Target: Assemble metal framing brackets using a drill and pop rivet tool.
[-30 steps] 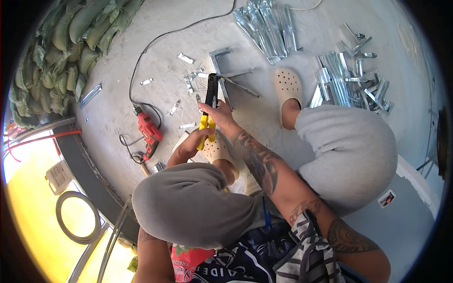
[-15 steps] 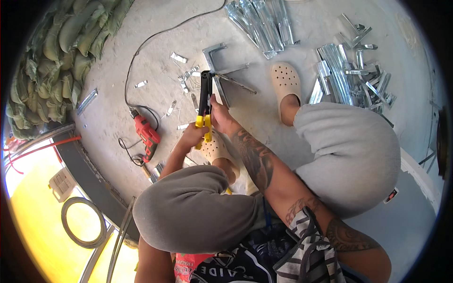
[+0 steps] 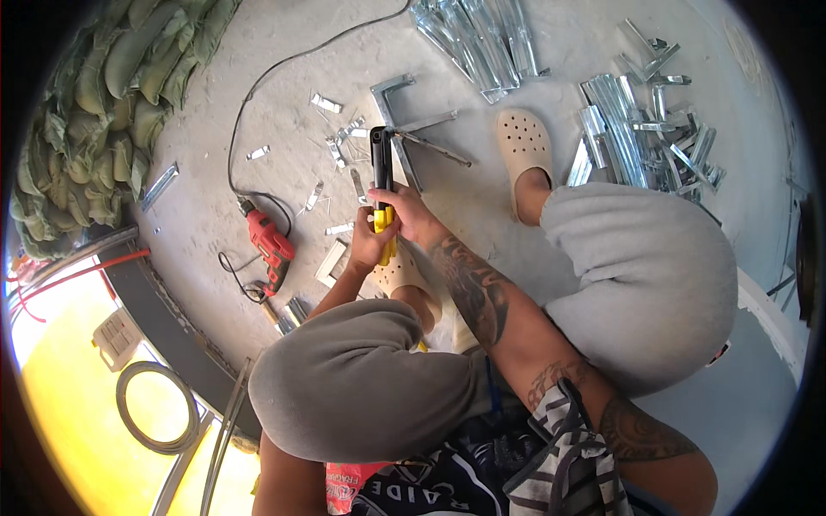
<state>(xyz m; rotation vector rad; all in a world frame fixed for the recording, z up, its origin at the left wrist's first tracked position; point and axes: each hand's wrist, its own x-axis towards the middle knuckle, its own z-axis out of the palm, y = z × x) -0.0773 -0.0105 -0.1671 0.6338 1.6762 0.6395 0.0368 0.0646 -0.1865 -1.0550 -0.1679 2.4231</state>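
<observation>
Between my feet I hold a hand riveter (image 3: 381, 159) with a black head and yellow grips, its head pointing away from me. My left hand (image 3: 370, 243) is closed round the lower yellow grips. Higher up, my right hand (image 3: 406, 211) wraps the handles from the right, its thumb lying across them. The riveter's head meets a grey metal bracket (image 3: 401, 159) that has bent ends and arms angled out to the right. Whether my right fingers also touch the bracket is hidden.
Small metal clips (image 3: 326, 104) and thin pins lie scattered left of the bracket. A red corded drill (image 3: 270, 245) rests further left. Bundled metal channels (image 3: 482, 52) and a pile of cut pieces (image 3: 615, 129) lie beyond my right foot. Green sacks (image 3: 112, 112) are stacked at far left.
The riveter's handles have come together, and my hands are now closer to each other. My right hand has moved down slightly onto the handles.
</observation>
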